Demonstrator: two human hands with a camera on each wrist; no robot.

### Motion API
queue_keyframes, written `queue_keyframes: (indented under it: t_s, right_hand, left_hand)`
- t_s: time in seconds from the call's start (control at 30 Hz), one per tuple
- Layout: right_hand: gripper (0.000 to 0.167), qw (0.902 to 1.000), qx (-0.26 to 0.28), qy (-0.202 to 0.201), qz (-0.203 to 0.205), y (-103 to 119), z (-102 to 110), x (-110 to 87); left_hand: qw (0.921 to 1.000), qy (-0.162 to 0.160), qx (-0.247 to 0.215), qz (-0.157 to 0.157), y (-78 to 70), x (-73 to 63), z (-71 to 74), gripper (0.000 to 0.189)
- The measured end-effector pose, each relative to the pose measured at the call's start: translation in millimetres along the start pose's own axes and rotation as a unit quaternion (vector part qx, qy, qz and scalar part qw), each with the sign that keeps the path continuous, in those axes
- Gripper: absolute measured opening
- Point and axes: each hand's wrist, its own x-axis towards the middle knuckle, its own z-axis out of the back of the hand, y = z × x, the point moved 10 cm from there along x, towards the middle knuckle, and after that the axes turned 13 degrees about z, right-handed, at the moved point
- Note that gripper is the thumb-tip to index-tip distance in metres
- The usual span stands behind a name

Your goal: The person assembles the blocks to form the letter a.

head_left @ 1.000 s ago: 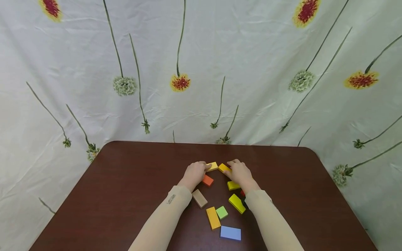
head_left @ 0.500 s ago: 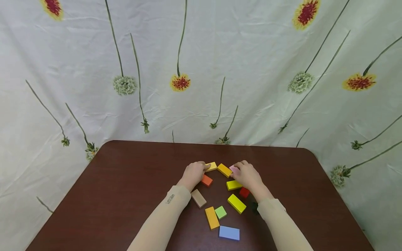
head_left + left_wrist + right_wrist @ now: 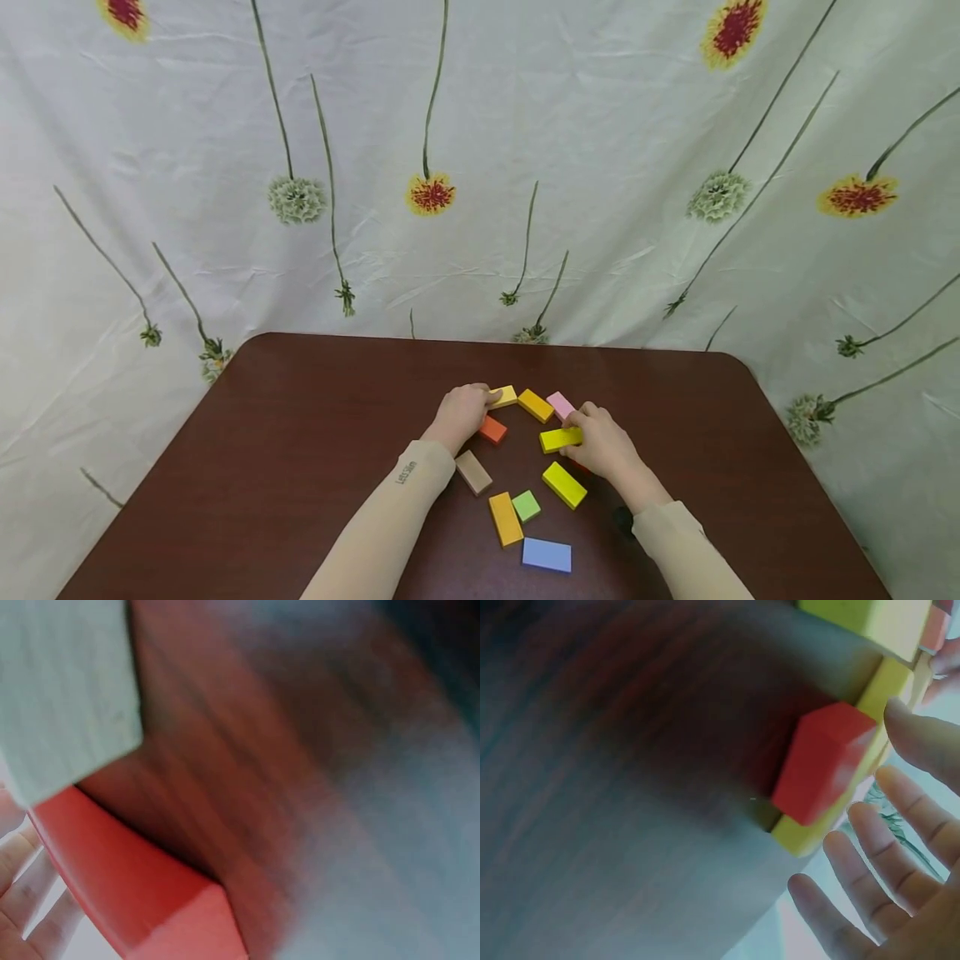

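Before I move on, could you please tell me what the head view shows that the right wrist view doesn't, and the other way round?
Only the head view shows the blue block, the light green block, the amber block and the tan block.

Only the right wrist view shows the inner side of the right hand and most of the red block, just a sliver of which appears from above.

Both share the yellow block beside that hand and the dark table.
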Motion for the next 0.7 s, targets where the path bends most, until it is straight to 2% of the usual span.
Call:
queue_keyframes:
  t_s: [0.47,0.7]
  right_hand:
    - [0.021,0.999,-0.039,0.001,0.022,1.9,-4.5,4.1]
    - [0.022,0.9995,-0.031,0.009,-0.004,-2.6,-7.2,5.9]
  left_hand:
    - [0.9998,-0.001,0.016,0.008,0.3,0.0,-4.7,0.03]
    - [0.9998,-0.006,0.016,0.007,1.3,2.4,-5.4,0.031]
